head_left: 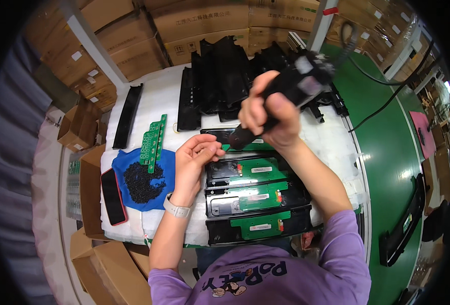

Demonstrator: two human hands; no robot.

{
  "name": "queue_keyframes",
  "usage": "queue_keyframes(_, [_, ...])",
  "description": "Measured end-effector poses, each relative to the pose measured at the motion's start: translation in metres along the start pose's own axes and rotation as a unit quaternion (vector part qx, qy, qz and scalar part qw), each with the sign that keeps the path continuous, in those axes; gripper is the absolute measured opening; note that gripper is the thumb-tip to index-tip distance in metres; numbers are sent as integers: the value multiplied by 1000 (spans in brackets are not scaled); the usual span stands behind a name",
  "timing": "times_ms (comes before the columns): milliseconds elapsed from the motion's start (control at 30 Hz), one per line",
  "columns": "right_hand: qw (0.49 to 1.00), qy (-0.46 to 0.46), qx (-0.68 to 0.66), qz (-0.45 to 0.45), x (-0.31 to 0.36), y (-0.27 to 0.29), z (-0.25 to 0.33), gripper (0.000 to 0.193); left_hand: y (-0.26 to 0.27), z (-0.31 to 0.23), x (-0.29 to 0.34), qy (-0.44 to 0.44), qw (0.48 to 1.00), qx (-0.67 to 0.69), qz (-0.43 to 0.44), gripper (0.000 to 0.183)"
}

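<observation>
My right hand (273,114) is wrapped round a black electric screwdriver (298,81), slightly blurred and tilted, its nose pointing down and left. Close to that nose, the fingertips of my left hand (197,155) are pinched together; whatever they hold is too small to make out. Beneath both hands lies a row of black plastic housings (298,195), several with a green circuit board (258,229) inside. The farthest housing (212,133) is partly covered by my hands and the screwdriver.
Small black screws (142,184) lie heaped on a blue cloth (121,163), with loose green boards (154,142) overlapping its edge. A red-edged phone (114,195) lies beside it. Black housings (220,71) are piled at the back. The screwdriver's cable (387,83) hangs at right.
</observation>
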State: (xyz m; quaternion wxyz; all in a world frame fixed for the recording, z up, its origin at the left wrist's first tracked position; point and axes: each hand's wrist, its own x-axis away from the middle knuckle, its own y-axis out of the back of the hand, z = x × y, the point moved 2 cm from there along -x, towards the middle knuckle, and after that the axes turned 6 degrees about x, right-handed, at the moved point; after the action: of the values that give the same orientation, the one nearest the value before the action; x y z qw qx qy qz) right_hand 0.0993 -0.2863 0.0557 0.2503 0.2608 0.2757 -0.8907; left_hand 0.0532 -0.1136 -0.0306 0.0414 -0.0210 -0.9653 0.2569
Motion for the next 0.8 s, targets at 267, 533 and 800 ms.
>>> queue_keyframes(267, [993,37,-86,-70,8,15,17,31,-18,3,13,45,995,-33,82,18])
queue_keyframes(533, [991,-33,-37,-123,9,8,18,25,-20,3,13,39,993,-52,96,16])
queue_keyframes(800, [975,-67,-81,-195,6,14,19,23,-18,8,14,29,990,-46,131,22])
